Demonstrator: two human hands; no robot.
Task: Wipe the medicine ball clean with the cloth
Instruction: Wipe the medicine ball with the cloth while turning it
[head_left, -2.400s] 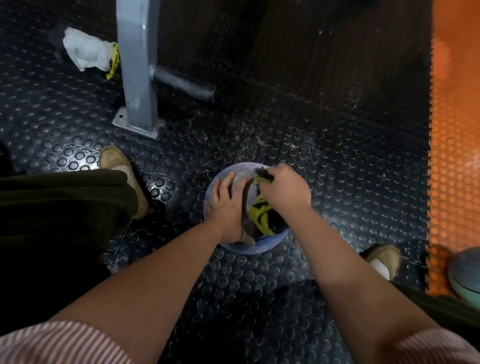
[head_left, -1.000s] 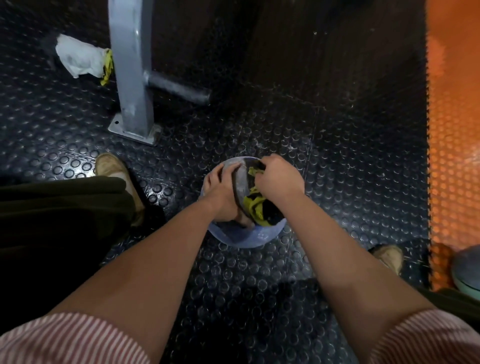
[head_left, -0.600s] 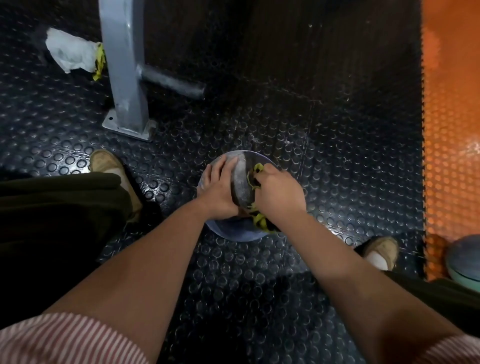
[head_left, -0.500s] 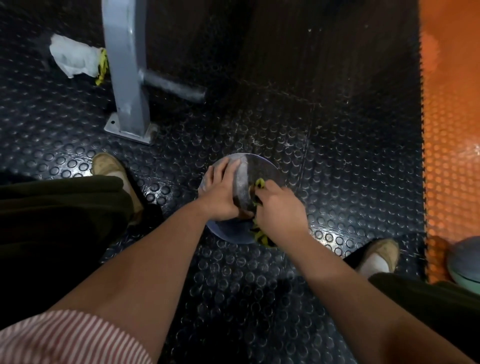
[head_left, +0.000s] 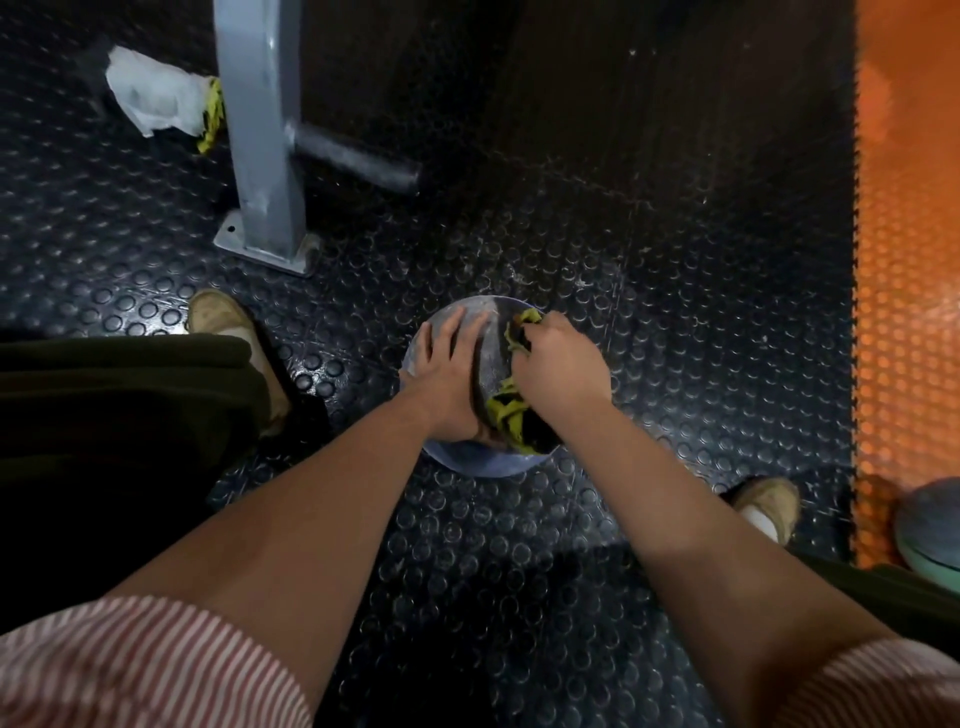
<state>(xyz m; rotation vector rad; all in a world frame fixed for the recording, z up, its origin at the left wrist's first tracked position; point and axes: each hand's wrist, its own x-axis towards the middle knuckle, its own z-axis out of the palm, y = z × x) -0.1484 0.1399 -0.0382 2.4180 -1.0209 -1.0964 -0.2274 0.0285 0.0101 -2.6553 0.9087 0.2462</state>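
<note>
Medicine ball (head_left: 488, 460), round, smooth and grey-blue, sits on the black studded rubber floor (head_left: 649, 270) between the person's two tan shoes. The left hand (head_left: 447, 379) lies flat on its upper left side with fingers straight and slightly spread, while the right hand (head_left: 558, 369) has its fingers curled round a bunched yellow-green and black cloth (head_left: 506, 415) held against the ball's right side. A grey metal post (head_left: 260, 130) stands bolted to the floor beyond, with a crumpled white rag (head_left: 150, 93) beside it.

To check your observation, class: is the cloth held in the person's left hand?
No, the right hand grips the cloth on the medicine ball, while the left hand rests flat on the ball.
</note>
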